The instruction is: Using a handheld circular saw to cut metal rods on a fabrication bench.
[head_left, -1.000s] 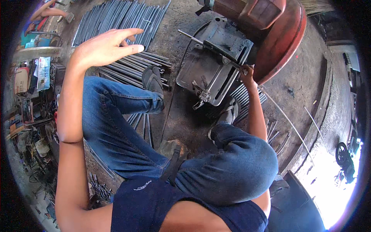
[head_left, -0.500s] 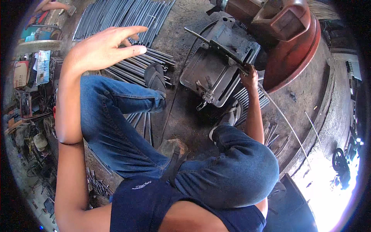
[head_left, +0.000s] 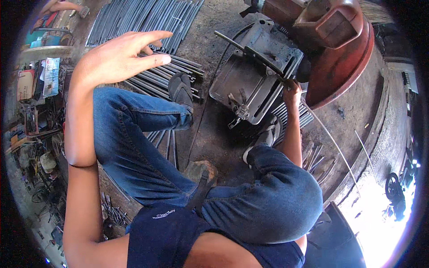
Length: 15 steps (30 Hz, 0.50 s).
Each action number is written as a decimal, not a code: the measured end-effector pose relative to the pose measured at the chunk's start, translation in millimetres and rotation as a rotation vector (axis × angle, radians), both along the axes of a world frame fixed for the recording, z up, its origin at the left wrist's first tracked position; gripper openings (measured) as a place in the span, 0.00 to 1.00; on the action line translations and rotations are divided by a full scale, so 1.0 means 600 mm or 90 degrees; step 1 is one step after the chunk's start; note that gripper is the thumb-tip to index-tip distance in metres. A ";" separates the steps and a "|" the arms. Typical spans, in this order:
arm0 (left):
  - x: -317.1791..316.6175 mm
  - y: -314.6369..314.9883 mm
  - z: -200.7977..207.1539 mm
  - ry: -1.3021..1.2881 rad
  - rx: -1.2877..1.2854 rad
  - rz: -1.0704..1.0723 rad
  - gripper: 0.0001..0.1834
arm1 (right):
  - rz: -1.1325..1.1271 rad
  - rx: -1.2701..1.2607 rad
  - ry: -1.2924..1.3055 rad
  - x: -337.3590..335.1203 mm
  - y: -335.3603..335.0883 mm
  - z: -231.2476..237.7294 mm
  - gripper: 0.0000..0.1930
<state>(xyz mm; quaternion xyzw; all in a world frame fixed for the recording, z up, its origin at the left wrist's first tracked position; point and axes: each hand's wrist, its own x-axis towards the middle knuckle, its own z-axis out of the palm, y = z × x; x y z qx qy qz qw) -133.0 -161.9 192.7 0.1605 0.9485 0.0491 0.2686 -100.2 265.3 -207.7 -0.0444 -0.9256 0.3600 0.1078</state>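
Note:
My left hand (head_left: 114, 58) is raised above my left knee, palm turned inward, its fingers and thumb apart with nothing between them. My right hand (head_left: 292, 92) is closed around a thin metal rod (head_left: 331, 139) at the right side of the cut-off saw's base (head_left: 228, 80). The rod trails from this hand toward the lower right, and a rod end (head_left: 227, 39) sticks out past the dark fence (head_left: 264, 59) on the base. My right fingertips are partly hidden. A screw clamp (head_left: 241, 111) sits on the near part of the base.
The saw's red guard and body (head_left: 342, 60) rise at the upper right. Many dark rods (head_left: 138, 20) lie in rows at the upper left, with loose rods (head_left: 154, 73) beside my left foot. More cut rods (head_left: 290, 117) lie by my right foot. Cluttered shelves (head_left: 38, 116) stand at far left.
The view has shifted very slightly. My right hand keeps its grip by the saw base, and my left hand stays raised as before.

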 end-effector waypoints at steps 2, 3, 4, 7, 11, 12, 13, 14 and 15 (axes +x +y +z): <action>-0.001 0.003 -0.001 -0.007 -0.001 -0.005 0.32 | 0.023 0.016 0.042 0.000 0.000 0.000 0.09; -0.001 0.004 -0.001 -0.009 -0.012 0.003 0.32 | 0.022 0.023 0.042 -0.001 0.001 -0.002 0.08; -0.001 0.005 -0.001 -0.013 -0.008 -0.001 0.32 | 0.014 0.036 0.031 0.000 0.002 -0.004 0.08; 0.000 0.007 0.000 -0.014 0.002 0.001 0.32 | 0.012 0.030 0.049 -0.002 0.002 -0.014 0.08; 0.001 0.009 0.001 -0.003 0.001 -0.002 0.32 | -0.004 0.017 0.045 -0.005 -0.002 -0.025 0.09; 0.000 0.009 0.001 -0.006 -0.009 -0.001 0.32 | -0.004 0.017 0.045 -0.005 -0.002 -0.025 0.09; 0.000 0.008 0.001 -0.006 -0.001 -0.009 0.32 | -0.002 0.001 0.060 -0.005 -0.003 -0.026 0.09; 0.001 0.008 0.001 -0.006 -0.004 -0.003 0.33 | -0.010 -0.006 0.049 -0.005 -0.003 -0.025 0.09; 0.001 0.007 0.001 -0.008 -0.014 0.007 0.33 | -0.001 -0.014 0.073 -0.005 -0.004 -0.025 0.09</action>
